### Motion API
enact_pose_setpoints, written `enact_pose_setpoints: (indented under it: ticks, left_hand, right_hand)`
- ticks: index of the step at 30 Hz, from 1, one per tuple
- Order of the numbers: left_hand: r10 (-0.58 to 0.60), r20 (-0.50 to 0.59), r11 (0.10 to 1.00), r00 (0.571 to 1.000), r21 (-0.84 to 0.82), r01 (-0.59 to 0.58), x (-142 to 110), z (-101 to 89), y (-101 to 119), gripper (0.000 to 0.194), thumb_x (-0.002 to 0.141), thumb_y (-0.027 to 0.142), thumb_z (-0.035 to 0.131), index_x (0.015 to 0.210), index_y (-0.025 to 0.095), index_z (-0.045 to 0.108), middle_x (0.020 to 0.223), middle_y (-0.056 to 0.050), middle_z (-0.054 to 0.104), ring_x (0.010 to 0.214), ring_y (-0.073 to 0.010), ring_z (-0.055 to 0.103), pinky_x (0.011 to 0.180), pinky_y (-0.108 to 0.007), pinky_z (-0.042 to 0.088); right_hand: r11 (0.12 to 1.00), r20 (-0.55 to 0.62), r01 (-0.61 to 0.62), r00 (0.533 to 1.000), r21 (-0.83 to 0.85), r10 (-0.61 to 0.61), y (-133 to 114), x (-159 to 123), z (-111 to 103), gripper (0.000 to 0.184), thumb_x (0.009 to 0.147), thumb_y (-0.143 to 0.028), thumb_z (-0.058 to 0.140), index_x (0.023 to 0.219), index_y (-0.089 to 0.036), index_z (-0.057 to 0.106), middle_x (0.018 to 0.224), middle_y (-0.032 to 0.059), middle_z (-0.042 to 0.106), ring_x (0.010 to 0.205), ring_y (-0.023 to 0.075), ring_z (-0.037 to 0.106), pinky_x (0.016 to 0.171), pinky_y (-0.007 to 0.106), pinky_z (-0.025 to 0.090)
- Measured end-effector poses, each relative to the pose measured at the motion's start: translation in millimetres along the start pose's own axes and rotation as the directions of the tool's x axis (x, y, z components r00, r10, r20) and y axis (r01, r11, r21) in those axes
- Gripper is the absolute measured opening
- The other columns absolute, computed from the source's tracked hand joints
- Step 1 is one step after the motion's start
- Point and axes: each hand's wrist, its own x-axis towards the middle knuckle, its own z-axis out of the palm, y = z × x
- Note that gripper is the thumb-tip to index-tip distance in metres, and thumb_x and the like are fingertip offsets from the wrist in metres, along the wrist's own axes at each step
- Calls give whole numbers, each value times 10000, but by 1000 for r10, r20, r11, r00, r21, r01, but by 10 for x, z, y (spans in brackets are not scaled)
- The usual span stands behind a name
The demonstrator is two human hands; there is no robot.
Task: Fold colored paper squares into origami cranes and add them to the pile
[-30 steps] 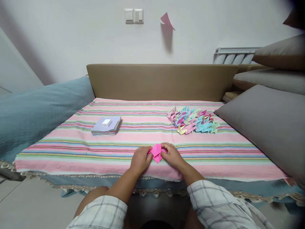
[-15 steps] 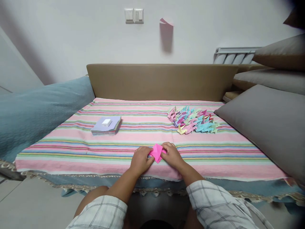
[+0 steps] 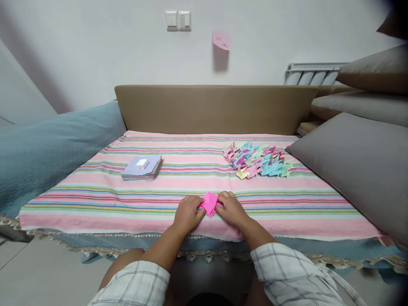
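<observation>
Head view, pink paper (image 3: 210, 202), sides seemingly part-hidden by fingers (image 3: 196, 200)

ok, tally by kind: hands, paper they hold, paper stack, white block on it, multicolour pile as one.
Hands (left hand, right hand): 2
Pink folded paper: 1
Paper stack: 1
White block: 1
Folded-paper pile: 1
Total: 6

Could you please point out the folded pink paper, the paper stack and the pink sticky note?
Folded pink paper (image 3: 210, 203): head view, upper face.
Paper stack (image 3: 139, 171): head view, bare top area.
Pink sticky note (image 3: 221, 40): head view, its middle.
</observation>
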Motion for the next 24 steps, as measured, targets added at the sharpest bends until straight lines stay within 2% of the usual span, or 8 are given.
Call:
enact_pose_setpoints:
  ticks: [5, 10, 16, 24]
  left_hand:
    - [22, -3, 1000, 1000, -14, -22, 13, 11, -8, 199, 785, 212, 544, 948, 203, 658, 913, -46, 655, 873, -191, 562, 784, -335, 430]
    - [34, -22, 999, 999, -21, -35, 12, 8, -15, 212, 765, 203, 571, 954, 203, 668, 920, -48, 656, 871, -193, 562, 779, -337, 433]
    - [41, -22, 998, 999, -49, -42, 8, 6, -38, 217, 757, 229, 601, 962, 203, 665, 924, -52, 662, 870, -194, 570, 785, -339, 440]
    - [25, -11, 998, 1000, -55, -25, 16, -4, -18, 198, 795, 232, 553, 956, 208, 665, 913, -50, 667, 876, -188, 576, 800, -343, 437]
  right_hand:
    - [997, 35, 58, 998, 59, -60, 8, -97, -65, 140, 723, -115, 587, 812, -204, 649, 924, 41, 597, 923, 196, 479, 846, 325, 379]
    - [992, 39, 111, 993, 65, -114, -12, -161, -80, 138, 703, -150, 644, 821, -221, 658, 941, 38, 587, 950, 200, 490, 868, 342, 379]
    - [992, 23, 120, 992, 37, -121, -20, -143, -47, 79, 729, -202, 654, 806, -219, 658, 928, 40, 588, 924, 195, 511, 837, 343, 395]
    - [992, 25, 116, 993, 51, -117, -53, -148, -74, 74, 739, -204, 653, 807, -224, 674, 942, 38, 593, 940, 197, 515, 838, 339, 392]
